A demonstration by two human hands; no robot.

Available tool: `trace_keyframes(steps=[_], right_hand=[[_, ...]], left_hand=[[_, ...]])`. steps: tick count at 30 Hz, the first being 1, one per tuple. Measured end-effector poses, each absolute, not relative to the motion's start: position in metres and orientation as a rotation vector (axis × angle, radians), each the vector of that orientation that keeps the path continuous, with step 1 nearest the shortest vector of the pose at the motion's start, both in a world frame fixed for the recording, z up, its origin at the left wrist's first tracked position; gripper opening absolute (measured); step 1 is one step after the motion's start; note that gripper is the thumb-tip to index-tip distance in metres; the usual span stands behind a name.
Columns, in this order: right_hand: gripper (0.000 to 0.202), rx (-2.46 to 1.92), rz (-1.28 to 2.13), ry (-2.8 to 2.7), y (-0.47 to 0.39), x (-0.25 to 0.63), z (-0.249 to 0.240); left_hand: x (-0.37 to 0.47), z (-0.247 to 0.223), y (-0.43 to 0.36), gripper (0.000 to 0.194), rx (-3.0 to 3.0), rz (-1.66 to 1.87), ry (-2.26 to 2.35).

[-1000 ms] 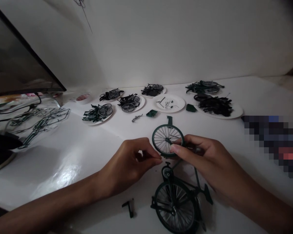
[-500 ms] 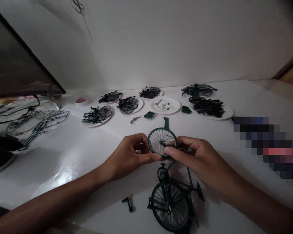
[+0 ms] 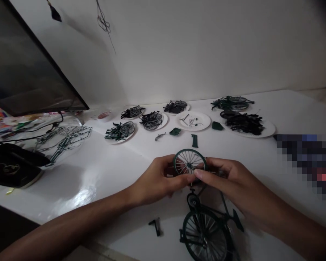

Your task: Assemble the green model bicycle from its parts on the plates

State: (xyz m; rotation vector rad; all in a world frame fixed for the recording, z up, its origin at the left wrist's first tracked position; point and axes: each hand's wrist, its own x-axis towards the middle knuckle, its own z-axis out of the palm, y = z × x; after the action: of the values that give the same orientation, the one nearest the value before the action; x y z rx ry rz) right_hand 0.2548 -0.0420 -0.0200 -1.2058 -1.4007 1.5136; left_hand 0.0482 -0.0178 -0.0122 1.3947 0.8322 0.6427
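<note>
A dark green model bicycle lies on its side on the white table, its rear wheel [image 3: 206, 233] nearest me. My left hand [image 3: 161, 177] grips the lower left rim of the spoked front wheel [image 3: 185, 156], fingers behind and thumb in front. From the other side, my right hand [image 3: 226, 177] holds the same wheel, its thumb by the hub. The two thumb tips almost meet below the hub. My fingers hide the wheel's lower part and where it joins the frame. A small black angled part [image 3: 157, 227] lies left of the bicycle.
Beyond the wheel lie a flat green part [image 3: 195, 140], two green pieces [image 3: 175, 131] [image 3: 217, 125] and a grey part [image 3: 160, 136]. Several paper plates [image 3: 268, 128] with bicycle parts stand along the wall. Left are a monitor [image 3: 29, 58] and wire-like part frames [image 3: 67, 141].
The view has swung left, so everything sits further right in the picture. My left thumb has come closer to my right thumb at the wheel. Both hands still hold the wheel.
</note>
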Motion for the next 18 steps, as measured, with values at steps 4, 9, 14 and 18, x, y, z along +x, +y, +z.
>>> trace_keyframes(steps=[4,9,14,18], right_hand=[[0.036,-1.190,1.634,-1.316,-0.044,0.255,-0.022],[0.038,-1.192,1.638,-1.311,-0.045,0.255,-0.023],[0.038,-1.228,1.626,-1.309,-0.045,0.255,-0.024],[0.038,-1.224,1.608,-1.312,-0.045,0.255,-0.024]], left_hand=[[0.041,-0.012,-0.014,0.026,1.403,0.665,0.773],[0.037,-0.012,-0.010,0.024,1.418,0.649,0.765],[0.038,-0.010,-0.011,0.023,1.410,0.648,0.757],[0.037,-0.010,-0.013,0.024,1.387,0.638,0.745]])
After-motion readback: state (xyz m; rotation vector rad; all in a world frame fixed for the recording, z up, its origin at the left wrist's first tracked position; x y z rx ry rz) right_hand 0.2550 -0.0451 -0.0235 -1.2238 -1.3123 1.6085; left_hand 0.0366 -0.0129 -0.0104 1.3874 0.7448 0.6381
